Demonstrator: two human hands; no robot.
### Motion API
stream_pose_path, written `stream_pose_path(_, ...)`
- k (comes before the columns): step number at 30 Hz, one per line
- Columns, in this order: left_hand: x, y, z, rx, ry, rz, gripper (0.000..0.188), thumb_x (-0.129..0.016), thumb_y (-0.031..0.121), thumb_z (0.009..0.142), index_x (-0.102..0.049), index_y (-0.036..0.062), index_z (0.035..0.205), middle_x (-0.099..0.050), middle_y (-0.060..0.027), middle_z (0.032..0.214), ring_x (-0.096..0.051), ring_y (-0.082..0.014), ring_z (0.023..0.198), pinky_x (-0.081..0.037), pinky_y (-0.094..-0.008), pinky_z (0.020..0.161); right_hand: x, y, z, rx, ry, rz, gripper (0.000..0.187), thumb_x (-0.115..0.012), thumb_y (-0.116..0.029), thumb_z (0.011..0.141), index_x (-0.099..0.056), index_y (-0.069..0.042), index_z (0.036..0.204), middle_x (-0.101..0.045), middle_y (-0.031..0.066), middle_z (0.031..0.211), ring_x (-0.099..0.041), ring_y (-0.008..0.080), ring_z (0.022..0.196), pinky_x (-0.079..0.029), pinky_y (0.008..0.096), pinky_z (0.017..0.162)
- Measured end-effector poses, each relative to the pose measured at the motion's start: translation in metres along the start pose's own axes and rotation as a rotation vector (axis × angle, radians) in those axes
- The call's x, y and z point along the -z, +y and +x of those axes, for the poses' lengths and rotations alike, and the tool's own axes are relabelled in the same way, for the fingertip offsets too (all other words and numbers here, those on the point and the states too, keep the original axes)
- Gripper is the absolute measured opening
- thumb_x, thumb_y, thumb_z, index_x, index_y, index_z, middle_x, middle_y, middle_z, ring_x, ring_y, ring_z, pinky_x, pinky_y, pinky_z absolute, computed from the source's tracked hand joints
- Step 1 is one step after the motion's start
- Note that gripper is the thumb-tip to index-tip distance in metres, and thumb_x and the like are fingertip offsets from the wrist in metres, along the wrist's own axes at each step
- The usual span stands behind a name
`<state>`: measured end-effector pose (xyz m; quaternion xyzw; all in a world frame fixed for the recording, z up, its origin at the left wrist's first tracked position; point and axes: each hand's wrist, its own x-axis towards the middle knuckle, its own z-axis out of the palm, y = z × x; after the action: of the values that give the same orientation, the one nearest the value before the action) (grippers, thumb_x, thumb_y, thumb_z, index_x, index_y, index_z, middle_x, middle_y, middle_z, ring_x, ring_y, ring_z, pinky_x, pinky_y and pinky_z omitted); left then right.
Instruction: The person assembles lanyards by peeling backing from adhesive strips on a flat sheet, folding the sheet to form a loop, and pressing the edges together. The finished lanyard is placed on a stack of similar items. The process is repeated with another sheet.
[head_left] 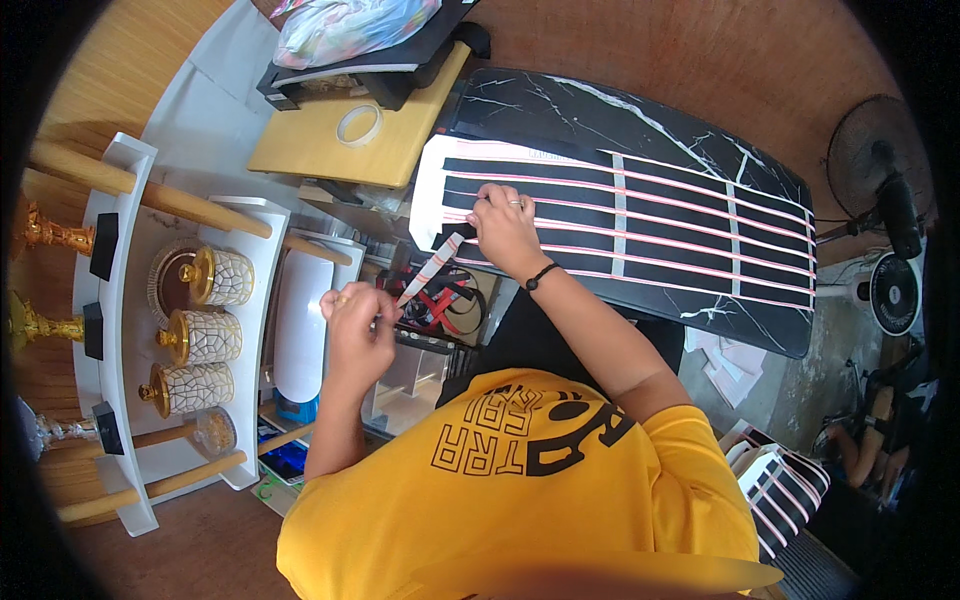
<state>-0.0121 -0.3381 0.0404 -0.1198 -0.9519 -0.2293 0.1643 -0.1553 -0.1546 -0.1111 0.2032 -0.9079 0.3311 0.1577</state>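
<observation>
A long panel of black strips [575, 222], set off by white and pink lines, lies on a black marble-patterned table [640, 105]. Pale tape bands [619, 215] cross it. My right hand [505, 225] rests on the panel's left end, fingers curled down; what lies under the fingertips is hidden. My left hand [360, 325] is closed in a pinch, off the table's left end. From it a narrow white strip with reddish edges [437, 262] slants up toward the panel's near left corner.
A tape roll [360, 125] lies on a yellow wooden surface [310, 145] beside a black machine. At left, a white shelf [255, 330] holds gold-lidded jars [205, 335]. Red and black straps [440, 300] fill a box below. Fans [893, 290] and another person [870, 440] are at right.
</observation>
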Motion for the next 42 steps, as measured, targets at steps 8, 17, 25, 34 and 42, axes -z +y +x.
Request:
stream_pose_path(8, 0.037, 0.006, -0.013, 0.029, 0.001, 0.094, 0.018, -0.065, -0.005, 0.070, -0.055, 0.0092, 0.074, -0.056, -0.0036, 0.073, -0.054, -0.0234, 0.080, -0.029, -0.0364, 0.079, 0.007, 0.006, 0.006, -0.037, -0.045, 0.190, 0.020, -0.057, -0.023, 0.092, -0.064, -0.010, 0.107, -0.055, 0.0080, 0.117, -0.048, 0.0284, 0.116, -0.032, 0.0515, 0.097)
stream_pose_path(17, 0.039, 0.013, -0.011, 0.046, -0.047, -0.051, 0.020, -0.060, -0.009, 0.067, -0.052, 0.0096, 0.068, -0.058, -0.0033, 0.072, -0.056, -0.0227, 0.079, -0.029, -0.0369, 0.081, 0.014, 0.005, -0.002, 0.223, -0.138, 0.152, 0.020, -0.064, -0.024, 0.088, -0.070, -0.005, 0.084, -0.056, 0.0078, 0.118, -0.047, 0.0300, 0.119, -0.031, 0.0481, 0.104)
stream_pose_path(25, 0.076, 0.018, -0.030, 0.155, -0.572, 0.139, 0.043, -0.073, 0.002, 0.073, -0.063, 0.0088, 0.114, -0.071, -0.0073, 0.087, -0.065, -0.0275, 0.084, -0.036, -0.0415, 0.089, 0.002, 0.011, -0.001, 0.201, -0.029, 0.078, 0.022, -0.061, -0.025, 0.090, -0.068, -0.004, 0.087, -0.055, 0.0088, 0.108, -0.050, 0.0296, 0.108, -0.038, 0.0472, 0.096)
stream_pose_path(34, -0.072, -0.128, -0.096, 1.112, -1.001, -1.022, 0.050, -0.058, 0.039, 0.097, -0.049, 0.0131, 0.139, -0.062, -0.0052, 0.127, -0.063, -0.0274, 0.110, -0.053, -0.0450, 0.088, 0.004, 0.018, 0.007, 0.067, 0.126, 0.381, 0.025, -0.056, -0.022, 0.093, -0.065, 0.001, 0.086, -0.061, 0.0162, 0.097, -0.054, 0.0365, 0.096, -0.043, 0.0459, 0.089)
stream_pose_path(42, -0.278, -0.188, -0.113, 1.529, -0.410, -1.479, 0.033, -0.053, 0.035, 0.098, -0.057, 0.0109, 0.120, -0.067, -0.0092, 0.115, -0.066, -0.0275, 0.101, -0.051, -0.0516, 0.085, 0.011, 0.014, 0.007, 0.006, 0.102, 0.415, 0.020, -0.060, -0.019, 0.090, -0.066, -0.001, 0.085, -0.062, 0.0169, 0.094, -0.056, 0.0365, 0.096, -0.044, 0.0447, 0.088)
